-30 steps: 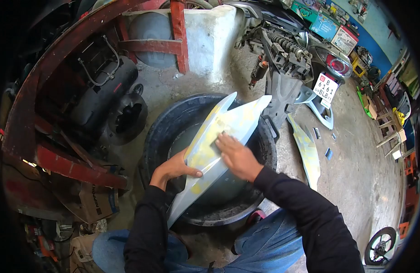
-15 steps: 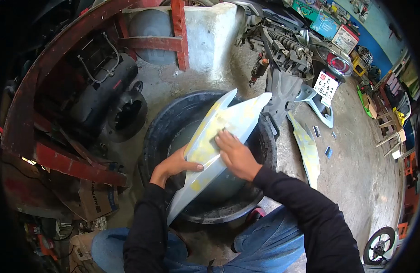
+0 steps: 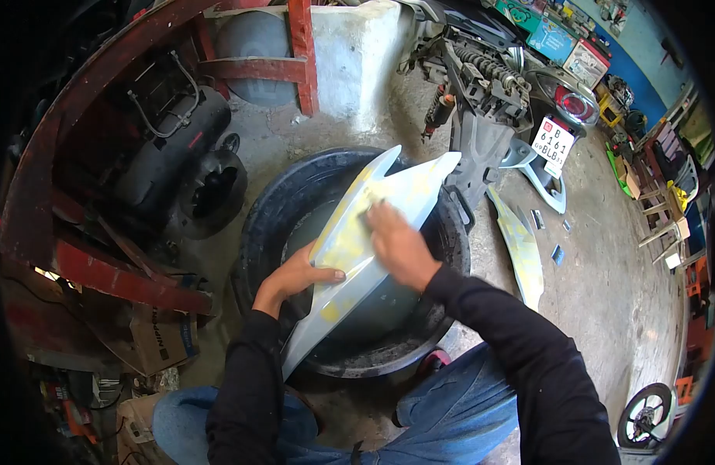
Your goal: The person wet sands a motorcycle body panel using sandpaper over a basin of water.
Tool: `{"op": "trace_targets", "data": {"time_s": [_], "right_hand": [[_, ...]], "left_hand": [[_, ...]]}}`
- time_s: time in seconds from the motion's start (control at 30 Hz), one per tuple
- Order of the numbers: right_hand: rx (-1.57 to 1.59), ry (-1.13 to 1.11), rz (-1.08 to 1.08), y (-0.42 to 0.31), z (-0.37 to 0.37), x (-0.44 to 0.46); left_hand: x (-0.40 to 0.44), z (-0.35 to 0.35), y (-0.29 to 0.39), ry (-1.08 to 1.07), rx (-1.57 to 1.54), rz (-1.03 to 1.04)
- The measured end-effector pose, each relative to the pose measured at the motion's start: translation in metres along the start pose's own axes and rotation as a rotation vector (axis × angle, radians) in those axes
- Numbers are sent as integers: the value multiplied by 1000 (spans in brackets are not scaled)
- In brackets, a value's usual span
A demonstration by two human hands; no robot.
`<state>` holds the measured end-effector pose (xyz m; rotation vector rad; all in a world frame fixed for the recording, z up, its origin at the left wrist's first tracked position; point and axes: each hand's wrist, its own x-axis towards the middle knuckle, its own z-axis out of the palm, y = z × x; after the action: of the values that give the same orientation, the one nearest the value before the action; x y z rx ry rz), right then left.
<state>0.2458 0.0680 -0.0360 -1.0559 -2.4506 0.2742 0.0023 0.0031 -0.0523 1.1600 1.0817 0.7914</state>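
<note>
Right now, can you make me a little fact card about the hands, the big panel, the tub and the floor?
Left hand: gripping the big panel by its edge
Right hand: on the panel's face; anything underneath is unclear
Big panel: pale, yellow patches, slanting over the tub
Tub: black, round, liquid inside
Floor: another patchy panel, small blue piece

black tub (image 3: pixel 258 225) and panel (image 3: pixel 520 254) on concrete floor (image 3: pixel 606 310)

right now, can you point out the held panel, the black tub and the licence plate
held panel (image 3: pixel 348 246), head view, on its yellow-patched face
black tub (image 3: pixel 382 370), head view, on its near rim
licence plate (image 3: pixel 551 146), head view, middle of its lettered face
</note>
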Motion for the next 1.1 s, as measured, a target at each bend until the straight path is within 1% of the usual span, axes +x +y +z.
{"op": "trace_targets", "data": {"time_s": [0.03, 0.1, 0.17, 0.23, 0.3, 0.33, 0.37, 0.43, 0.5, 0.57, 0.6, 0.63, 0.7, 0.73, 0.77, 0.83, 0.87, 0.9, 0.97, 1.0, 1.03, 1.1], "right_hand": [[7, -52, -129, -13, 0, -14], [67, -68, -117, -3, -4, -13], [23, 35, -33, 31, 1, 16], [5, 65, -25, 24, 7, 14], [11, -31, -188, -3, 5, -16], [60, -68, -171, -7, -4, -19], [62, -66, -166, 5, -1, -14], [-27, 64, -48, 36, 1, 16], [-36, 76, -10, 23, 3, 9], [17, -30, -265, -7, -2, -18], [37, -30, -283, -3, -3, -21], [35, -31, -278, 8, -2, -17], [3, 60, -84, 34, -5, 14], [4, 93, -48, 36, -1, 20], [8, 93, -43, 31, 5, 11], [-24, 40, -228, 3, 2, -17], [82, -27, -150, -10, -10, -25], [81, -31, -152, -1, -7, -20], [26, 68, -4, 32, 3, 5], [42, 84, 33, 35, -1, 18], [45, 79, 35, 28, -1, 11], [93, 8, -28, 3, -3, -13]], "left_hand": [[0, 0, 1, 8, -21, 34], [3, -2, 5, 6, -10, 20], [2, -3, 3, 21, -1, 2], [2, -4, 3, 31, 43, -27], [1, -1, 6, 17, 37, -17], [2, -2, 9, 15, 28, -3], [1, -2, 10, 11, 30, -6], [-1, -1, 16, 25, 33, -39], [-1, -3, 10, 31, 47, -48], [2, -4, 9, 28, 60, -47], [3, -3, 9, 32, 52, -43], [2, -2, 8, 32, 44, -43], [4, -2, 10, 29, 42, -32], [2, -2, 9, 24, 47, -35], [0, 0, 6, 22, 49, -41], [2, -1, 5, 37, 5, -4], [5, -4, 8, 37, 13, 6], [5, -4, 7, 40, 16, 2], [3, -2, 6, 47, 15, 1], [1, -2, 11, 39, 35, -21], [-1, -1, 13, 27, 57, -47], [-3, 2, 10, 21, 36, -30]]}}
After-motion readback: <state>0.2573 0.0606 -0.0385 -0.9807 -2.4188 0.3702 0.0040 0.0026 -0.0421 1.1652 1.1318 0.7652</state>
